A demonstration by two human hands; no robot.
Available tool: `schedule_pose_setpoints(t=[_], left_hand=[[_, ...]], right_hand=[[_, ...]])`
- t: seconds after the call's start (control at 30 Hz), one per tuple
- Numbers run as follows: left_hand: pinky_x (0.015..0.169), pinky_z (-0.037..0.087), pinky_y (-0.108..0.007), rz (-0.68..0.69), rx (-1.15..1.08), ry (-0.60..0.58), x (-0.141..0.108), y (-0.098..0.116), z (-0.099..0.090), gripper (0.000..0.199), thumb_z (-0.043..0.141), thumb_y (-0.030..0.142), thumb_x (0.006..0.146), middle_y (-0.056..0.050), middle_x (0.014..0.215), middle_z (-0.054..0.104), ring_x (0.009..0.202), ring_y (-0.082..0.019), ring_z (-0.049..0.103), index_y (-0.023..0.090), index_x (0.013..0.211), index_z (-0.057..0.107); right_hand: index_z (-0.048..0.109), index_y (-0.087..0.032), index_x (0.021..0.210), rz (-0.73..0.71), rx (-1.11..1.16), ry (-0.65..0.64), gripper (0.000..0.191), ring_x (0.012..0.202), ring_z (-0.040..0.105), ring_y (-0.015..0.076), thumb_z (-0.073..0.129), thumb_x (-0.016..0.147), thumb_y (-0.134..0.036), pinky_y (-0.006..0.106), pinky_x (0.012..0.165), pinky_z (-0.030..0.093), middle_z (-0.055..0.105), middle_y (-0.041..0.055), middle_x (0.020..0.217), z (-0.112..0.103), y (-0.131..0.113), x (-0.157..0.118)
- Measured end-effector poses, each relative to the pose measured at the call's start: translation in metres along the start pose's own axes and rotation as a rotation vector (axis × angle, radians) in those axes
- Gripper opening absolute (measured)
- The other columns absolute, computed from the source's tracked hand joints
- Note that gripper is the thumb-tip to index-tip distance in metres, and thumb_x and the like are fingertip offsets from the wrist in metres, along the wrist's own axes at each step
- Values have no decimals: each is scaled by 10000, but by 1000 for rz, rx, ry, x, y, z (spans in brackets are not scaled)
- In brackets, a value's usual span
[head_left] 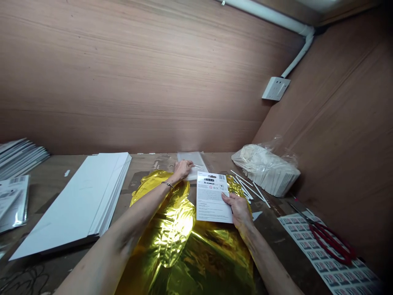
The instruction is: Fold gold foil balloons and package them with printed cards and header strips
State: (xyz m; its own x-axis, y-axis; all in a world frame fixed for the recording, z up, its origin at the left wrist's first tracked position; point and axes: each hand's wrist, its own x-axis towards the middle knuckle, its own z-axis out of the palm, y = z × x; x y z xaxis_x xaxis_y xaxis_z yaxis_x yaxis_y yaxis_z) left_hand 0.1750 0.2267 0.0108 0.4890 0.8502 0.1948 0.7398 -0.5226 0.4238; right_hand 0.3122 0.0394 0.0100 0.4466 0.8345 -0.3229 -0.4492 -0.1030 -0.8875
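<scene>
Two bare forearms (129,217) reach forward from below the camera. The left hand (183,169), a thin bracelet (167,184) at its wrist, has its fingers (189,164) pressed together at a flat, clear plastic sleeve (198,157), though whether they pinch it cannot be told. The right hand (238,209) lays its close-set fingers (229,200) over the lower edge of a white printed card (211,197), seeming to grip it. The card rests on a crinkled gold foil balloon (172,229) and lies outside the sleeve, which shows nothing inside.

Thin white sticks (250,189) lie just past the foil's right edge, near a clear bag of white packets (267,168). Red-handled scissors (330,242) rest farther right on a sheet of printed labels (310,250), which runs beyond the view. To the left, a stack of long white boards (75,200) sits close beside the left arm, with bagged flat packs (14,200) at the frame's edge. Behind it all, the worn tabletop (147,164) meets a wood-panelled wall (138,78), which limits movement forward.
</scene>
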Motion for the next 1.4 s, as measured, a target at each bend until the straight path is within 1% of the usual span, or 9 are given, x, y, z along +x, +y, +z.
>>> schedule_pose_setpoints(t=[0.2, 0.4, 0.7, 0.8, 0.9, 1.0, 1.1, 1.27, 1.4], left_hand=[[771, 348, -326, 76, 24, 214, -20, 17, -35, 278, 377, 338, 812, -50, 972, 609, 1015, -253, 453, 208, 815, 623], [824, 303, -470, 317, 191, 273, -95, 29, -66, 264, 349, 293, 831, -41, 1108, 544, 1133, -291, 348, 216, 898, 592], [847, 304, -505, 523, 159, 242, -191, 38, -51, 278, 358, 130, 798, -116, 1068, 547, 1118, -279, 367, 188, 961, 576], [883, 333, -440, 362, -177, 396, -205, 37, -58, 342, 497, 266, 748, -128, 1198, 434, 1180, -267, 281, 180, 1079, 497], [777, 438, -399, -108, -671, 530, -215, 35, -71, 570, 590, 390, 656, -154, 1217, 387, 1126, -287, 361, 161, 1144, 404], [577, 498, -364, -431, -1174, 169, -220, 30, -76, 443, 580, 410, 656, -168, 975, 546, 834, -269, 568, 98, 960, 503], [504, 501, -355, -516, -1466, -113, -223, 28, -70, 271, 596, 312, 658, -122, 744, 600, 633, -227, 601, 79, 782, 539], [392, 481, -323, -739, -1544, 34, -225, 23, -55, 149, 551, 212, 697, -71, 534, 575, 445, -184, 571, 84, 634, 509], [383, 482, -337, -759, -1565, 126, -222, 12, -52, 189, 547, 229, 704, -70, 519, 577, 403, -181, 561, 81, 594, 504]], right_hand=[[601, -130, 572, -5, 25, -42, 167, 483, 572, 149, 705, 461, -201, 268, 525, 481, 627, 14, 518, -1, -6, -3], [584, -154, 682, 27, 123, -129, 107, 619, 602, 159, 626, 585, -163, 306, 634, 499, 657, 20, 668, 0, -20, -7], [572, -125, 664, 170, -47, -408, 40, 546, 582, 140, 538, 680, -114, 277, 603, 490, 647, 44, 619, 44, -12, -27], [574, -125, 646, 187, -46, -384, 77, 528, 575, 136, 519, 696, -111, 277, 603, 489, 639, 35, 578, 51, -10, -29], [579, -116, 640, 177, -47, -376, 94, 528, 576, 135, 510, 704, -109, 275, 601, 490, 638, 37, 573, 55, -11, -31], [581, -108, 633, 162, -87, -390, 68, 534, 579, 141, 535, 684, -99, 284, 611, 489, 638, 41, 577, 62, -11, -34], [577, -106, 600, 150, -118, -379, 51, 527, 573, 143, 572, 649, -93, 292, 604, 487, 631, 39, 559, 75, -9, -35], [561, -116, 512, 16, -151, -308, 98, 468, 531, 111, 643, 562, -96, 241, 525, 463, 603, 6, 501, 84, -12, -36], [594, -104, 560, 61, -270, -378, 108, 468, 530, 114, 677, 528, -165, 228, 475, 432, 617, 22, 537, 61, -20, -49]])
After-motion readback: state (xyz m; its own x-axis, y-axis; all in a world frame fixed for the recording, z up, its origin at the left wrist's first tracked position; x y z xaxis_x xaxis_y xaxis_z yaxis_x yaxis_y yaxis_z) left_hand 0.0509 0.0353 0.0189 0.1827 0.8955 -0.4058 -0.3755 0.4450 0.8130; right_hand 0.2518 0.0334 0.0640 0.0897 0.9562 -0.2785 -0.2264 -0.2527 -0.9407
